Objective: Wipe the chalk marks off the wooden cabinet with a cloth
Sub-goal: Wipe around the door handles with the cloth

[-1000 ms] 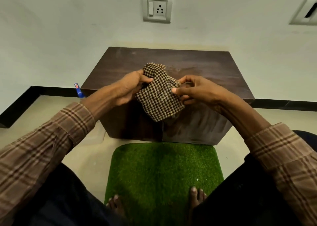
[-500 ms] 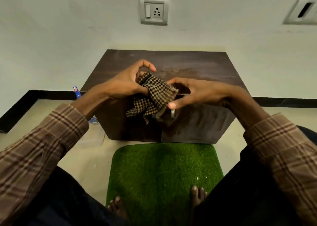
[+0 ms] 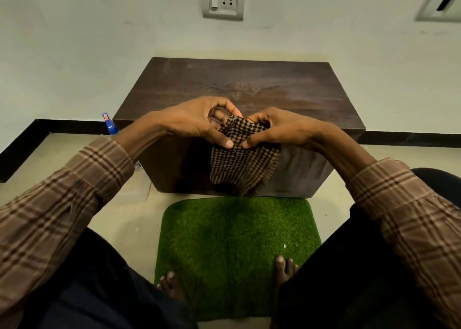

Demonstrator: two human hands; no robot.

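Both thumbs pinched the top of the brown-and-black checked cloth [image 3: 243,159], left hand [image 3: 199,121] and right hand [image 3: 282,129] side by side. Half a second earlier it was bunched; now it hung flat against the dark wooden cabinet [image 3: 174,84] front, with smudgy chalk marks [image 3: 239,89] at 12 o'clock, untouched.

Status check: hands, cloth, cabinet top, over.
Left hand and right hand both pinch the checked cloth, held off the cabinet. Faint chalk marks on top, not yet wiped. Nothing blocking.
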